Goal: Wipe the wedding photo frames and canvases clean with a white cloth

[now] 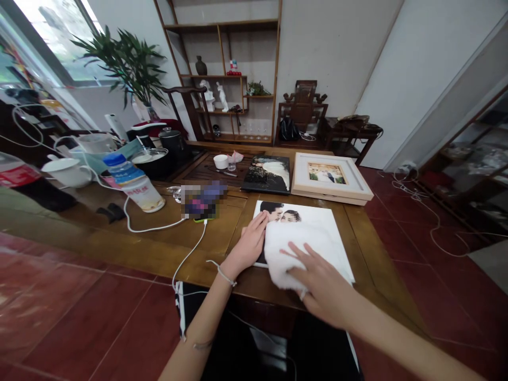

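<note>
while the hands [253, 241] [317, 279] lie, left flat, right spread over cloth [280, 248], the white photo panel [323, 216] shows two dark-haired heads [272, 208].

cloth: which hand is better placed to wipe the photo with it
Likely the right hand: it spreads over the cloth on the photo; the left hand rests along the photo's left side.

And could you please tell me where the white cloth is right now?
In the head view, the white cloth is just right of centre, under the right hand and over the near part of the photo panel, beside the left hand.
</note>
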### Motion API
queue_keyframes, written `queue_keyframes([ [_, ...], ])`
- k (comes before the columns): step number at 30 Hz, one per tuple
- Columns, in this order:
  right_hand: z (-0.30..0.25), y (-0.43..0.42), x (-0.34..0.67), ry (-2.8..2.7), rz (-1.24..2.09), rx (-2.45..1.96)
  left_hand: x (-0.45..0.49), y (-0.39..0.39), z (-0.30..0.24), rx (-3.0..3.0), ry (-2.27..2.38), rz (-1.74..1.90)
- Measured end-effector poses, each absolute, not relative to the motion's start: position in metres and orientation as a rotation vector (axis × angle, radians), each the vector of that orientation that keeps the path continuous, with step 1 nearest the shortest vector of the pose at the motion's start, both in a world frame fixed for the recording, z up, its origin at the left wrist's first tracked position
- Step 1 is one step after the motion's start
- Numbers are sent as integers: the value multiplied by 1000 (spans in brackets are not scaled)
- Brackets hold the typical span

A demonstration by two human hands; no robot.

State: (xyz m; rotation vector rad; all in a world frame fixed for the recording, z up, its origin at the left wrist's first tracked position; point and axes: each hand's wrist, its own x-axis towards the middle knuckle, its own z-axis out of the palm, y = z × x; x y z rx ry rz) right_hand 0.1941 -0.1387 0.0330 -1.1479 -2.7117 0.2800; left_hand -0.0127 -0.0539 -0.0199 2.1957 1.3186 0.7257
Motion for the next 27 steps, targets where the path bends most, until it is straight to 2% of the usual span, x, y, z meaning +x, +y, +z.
queue_keyframes([
  [4,31,-72,201,-2606,59,-1317,-13,-54,-21,2193,1310,753],
  [9,29,-28,206,-2559,4,-1378,-12,-57,-18,2189,1299,779],
  [13,29,-57,202,-2653,54,-1288,-12,-56,-19,2165,1320,781],
  [20,40,-158,185,-2748,400,-1120,-13,-55,-20,2184,1308,753],
  [23,42,-154,189,-2723,404,-1154,-13,-55,-19,2191,1309,753],
  [27,35,-93,206,-2643,135,-1339,-13,-55,-19,2194,1313,751],
])
